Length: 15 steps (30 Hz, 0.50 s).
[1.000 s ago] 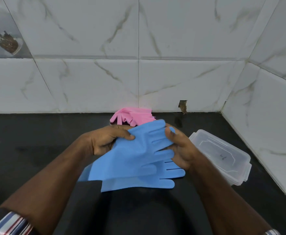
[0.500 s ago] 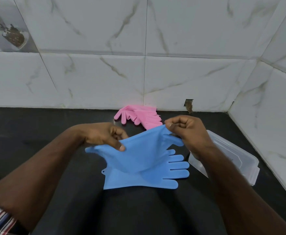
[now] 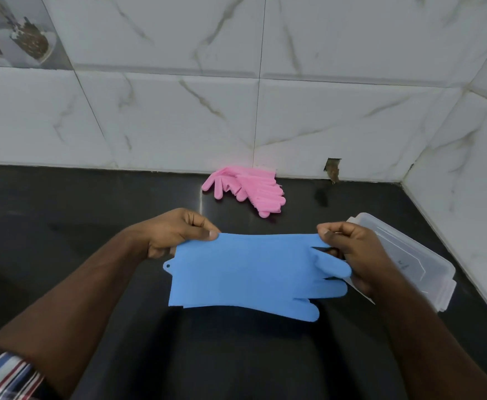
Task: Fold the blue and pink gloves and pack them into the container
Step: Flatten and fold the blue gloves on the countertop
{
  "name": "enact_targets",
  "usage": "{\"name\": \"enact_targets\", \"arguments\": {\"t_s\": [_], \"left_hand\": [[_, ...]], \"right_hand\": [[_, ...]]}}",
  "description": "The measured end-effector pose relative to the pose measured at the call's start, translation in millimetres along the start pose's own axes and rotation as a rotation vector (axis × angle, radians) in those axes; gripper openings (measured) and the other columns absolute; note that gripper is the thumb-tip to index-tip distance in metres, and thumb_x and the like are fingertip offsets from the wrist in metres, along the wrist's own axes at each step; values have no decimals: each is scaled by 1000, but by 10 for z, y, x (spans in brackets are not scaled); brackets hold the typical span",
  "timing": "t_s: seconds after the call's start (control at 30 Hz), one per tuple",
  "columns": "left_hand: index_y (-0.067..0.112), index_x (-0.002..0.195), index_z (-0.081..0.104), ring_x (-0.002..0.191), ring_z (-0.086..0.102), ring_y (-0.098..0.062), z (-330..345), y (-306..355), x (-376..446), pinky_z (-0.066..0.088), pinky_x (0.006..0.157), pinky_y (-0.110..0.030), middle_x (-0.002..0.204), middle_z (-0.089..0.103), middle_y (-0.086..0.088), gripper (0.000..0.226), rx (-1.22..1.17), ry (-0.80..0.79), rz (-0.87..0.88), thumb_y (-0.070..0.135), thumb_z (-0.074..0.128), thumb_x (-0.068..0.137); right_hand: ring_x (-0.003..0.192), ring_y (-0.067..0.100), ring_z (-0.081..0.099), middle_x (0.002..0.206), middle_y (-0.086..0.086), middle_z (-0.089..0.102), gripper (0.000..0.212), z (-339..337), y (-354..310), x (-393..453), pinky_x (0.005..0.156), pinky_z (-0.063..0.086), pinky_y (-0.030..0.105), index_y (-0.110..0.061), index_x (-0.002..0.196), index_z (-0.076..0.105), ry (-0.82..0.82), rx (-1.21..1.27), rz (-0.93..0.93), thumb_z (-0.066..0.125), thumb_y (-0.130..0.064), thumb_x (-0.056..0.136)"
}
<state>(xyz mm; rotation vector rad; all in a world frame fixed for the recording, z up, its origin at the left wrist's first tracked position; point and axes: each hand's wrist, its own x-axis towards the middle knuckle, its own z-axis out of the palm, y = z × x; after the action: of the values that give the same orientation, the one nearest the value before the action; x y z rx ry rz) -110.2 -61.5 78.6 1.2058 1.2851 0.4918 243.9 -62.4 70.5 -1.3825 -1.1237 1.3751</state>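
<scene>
From the head view, your left hand (image 3: pixel 176 233) pinches the cuff corner of the blue gloves (image 3: pixel 251 272) at about 10 o'clock of the fabric, thumb and forefinger clamped on the edge. Your right hand (image 3: pixel 349 252) has its grip closed on the finger end at about 2 o'clock, the fingers curled round one glove finger. Between the two hands the blue gloves hang stretched flat and wide over the black counter (image 3: pixel 63 203), cuff to the left, fingers pointing right; a second layer shows along the lower edge, so two seem to lie stacked. The pink gloves (image 3: pixel 248 189) lie in a loose heap at 12 o'clock, close against the foot of the marble-tiled wall (image 3: pixel 179 111), well apart from your hands. The clear plastic container (image 3: pixel 409 264) sits at 3 o'clock with its lid on, partly hidden behind your right hand and wrist, so that hand stands between the blue gloves and the box. A small chipped hole (image 3: pixel 333 168) marks the tile base at 1 o'clock. A striped sleeve (image 3: pixel 5 376) shows at 8 o'clock.
</scene>
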Motion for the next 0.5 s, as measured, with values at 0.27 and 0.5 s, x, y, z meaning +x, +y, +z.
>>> {"name": "enact_targets", "arguments": {"t_s": [0.27, 0.5], "left_hand": [[3, 94, 74, 61, 55, -16, 246, -447, 336, 52, 53, -26, 72, 65, -4, 15, 142, 229, -44, 17, 74, 89], [1, 96, 71, 66, 55, -22, 283, -672, 244, 49, 59, -27, 75, 63, -16, 8, 26, 373, 10, 8, 67, 93]], "right_hand": [[77, 12, 70, 88, -5, 73, 14, -137, 370, 253, 82, 57, 35, -20, 99, 71, 89, -677, -117, 71, -30, 89], [78, 8, 59, 83, -9, 61, 34, -159, 440, 270, 78, 47, 27, -19, 121, 65, -47, -683, -175, 72, -21, 88]]}}
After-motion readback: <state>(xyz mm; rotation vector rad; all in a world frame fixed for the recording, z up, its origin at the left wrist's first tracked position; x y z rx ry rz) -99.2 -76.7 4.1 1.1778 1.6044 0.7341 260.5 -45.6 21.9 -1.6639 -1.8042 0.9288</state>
